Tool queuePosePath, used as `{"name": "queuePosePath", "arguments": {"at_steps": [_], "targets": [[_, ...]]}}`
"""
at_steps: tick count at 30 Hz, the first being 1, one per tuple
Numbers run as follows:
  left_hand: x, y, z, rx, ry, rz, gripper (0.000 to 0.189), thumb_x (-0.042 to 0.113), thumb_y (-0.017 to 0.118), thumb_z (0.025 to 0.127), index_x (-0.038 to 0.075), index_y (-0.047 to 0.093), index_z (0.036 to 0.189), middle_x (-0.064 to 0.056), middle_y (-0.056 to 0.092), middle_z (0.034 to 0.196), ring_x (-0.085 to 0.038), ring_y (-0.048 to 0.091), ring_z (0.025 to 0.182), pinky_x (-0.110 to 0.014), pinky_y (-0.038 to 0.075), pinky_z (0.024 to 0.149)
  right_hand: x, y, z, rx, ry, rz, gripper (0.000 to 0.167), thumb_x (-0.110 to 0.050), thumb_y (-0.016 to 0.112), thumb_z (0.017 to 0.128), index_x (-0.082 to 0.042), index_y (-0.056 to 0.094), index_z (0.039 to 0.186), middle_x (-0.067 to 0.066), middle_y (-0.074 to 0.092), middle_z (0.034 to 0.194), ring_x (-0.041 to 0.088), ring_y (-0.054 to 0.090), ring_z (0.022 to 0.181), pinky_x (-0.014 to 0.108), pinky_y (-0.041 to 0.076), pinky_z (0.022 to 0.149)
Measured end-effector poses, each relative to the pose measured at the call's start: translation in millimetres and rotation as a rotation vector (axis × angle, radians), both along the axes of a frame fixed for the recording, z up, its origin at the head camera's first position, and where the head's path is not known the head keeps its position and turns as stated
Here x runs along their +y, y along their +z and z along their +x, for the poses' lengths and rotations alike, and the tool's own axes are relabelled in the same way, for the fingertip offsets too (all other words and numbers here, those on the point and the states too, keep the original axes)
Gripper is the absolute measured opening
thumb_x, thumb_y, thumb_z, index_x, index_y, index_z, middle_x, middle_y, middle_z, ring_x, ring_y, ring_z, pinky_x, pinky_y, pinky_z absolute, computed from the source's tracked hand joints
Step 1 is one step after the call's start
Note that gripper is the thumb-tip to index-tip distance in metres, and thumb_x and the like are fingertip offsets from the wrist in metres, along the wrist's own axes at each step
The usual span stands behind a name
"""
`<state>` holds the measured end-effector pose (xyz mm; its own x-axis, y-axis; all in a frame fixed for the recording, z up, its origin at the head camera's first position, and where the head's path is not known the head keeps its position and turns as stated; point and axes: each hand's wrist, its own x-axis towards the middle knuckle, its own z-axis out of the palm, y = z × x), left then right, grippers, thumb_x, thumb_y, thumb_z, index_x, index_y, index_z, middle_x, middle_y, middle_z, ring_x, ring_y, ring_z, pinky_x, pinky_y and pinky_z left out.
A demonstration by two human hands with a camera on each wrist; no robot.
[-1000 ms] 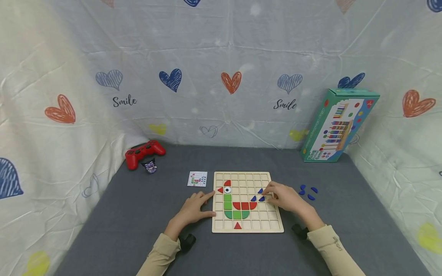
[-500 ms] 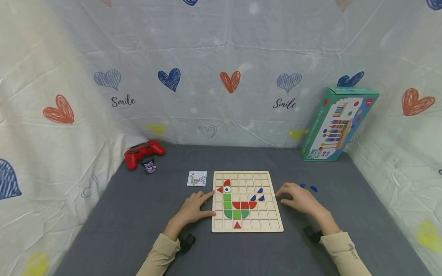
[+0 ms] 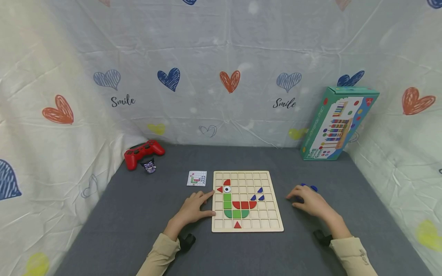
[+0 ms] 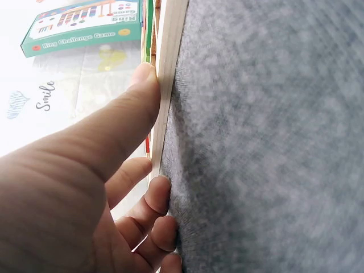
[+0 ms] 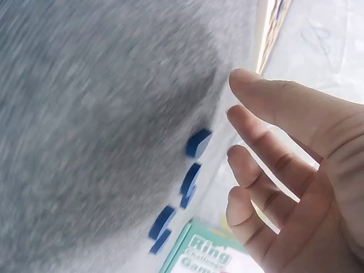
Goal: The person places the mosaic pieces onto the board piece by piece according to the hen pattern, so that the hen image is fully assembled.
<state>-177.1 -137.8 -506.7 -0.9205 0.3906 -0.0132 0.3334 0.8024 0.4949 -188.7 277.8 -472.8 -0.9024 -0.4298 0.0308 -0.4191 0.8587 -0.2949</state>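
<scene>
A wooden grid board bears a bird-like figure of flat pieces: a round eye piece, green pieces, a row of red pieces and 3 blue pieces. A red triangle lies in its bottom row. At the board's left edge, my left hand touches the rim with thumb and index finger. My right hand is right of the board, fingers loosely bent, holding nothing visible. Several loose blue pieces lie on the cloth by its fingertips, partly hidden by the hand in the head view.
A small pattern card lies left of the board's top corner. Farther back left are a red game controller and a small purple figure. A green ring game box leans against the printed backdrop at the back right.
My right hand has left the blue pieces on the board and moved right, towards the loose blue ones. The left hand has stayed at the board's edge.
</scene>
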Motion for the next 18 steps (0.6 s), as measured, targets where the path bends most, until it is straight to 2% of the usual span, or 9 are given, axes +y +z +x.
{"name": "queuePosePath", "arguments": {"at_steps": [12,18], "targets": [[-0.2,1.4,1.6,-0.004,0.002,0.009,0.074,0.047,0.07,0.077,0.019,0.044,0.14,0.002,0.041,0.082,-0.013,0.031,0.07,-0.031,0.026,0.065,17,-2.7,0.1,0.008,-0.002,0.01,0.02,-0.012,0.074,0.076,-0.017,0.071,0.095,0.0,0.059,0.098,0.025,0.053,0.09,0.041,0.045,0.07],[0.6,2.9,2.3,0.001,0.0,0.014,0.073,0.046,0.071,0.077,0.019,0.044,0.139,0.001,0.042,0.082,-0.013,0.031,0.07,-0.031,0.026,0.064,24,-3.8,1.0,0.015,-0.008,0.007,0.022,-0.008,0.074,0.075,-0.015,0.071,0.095,0.003,0.06,0.099,0.029,0.055,0.093,0.046,0.046,0.073]]}}
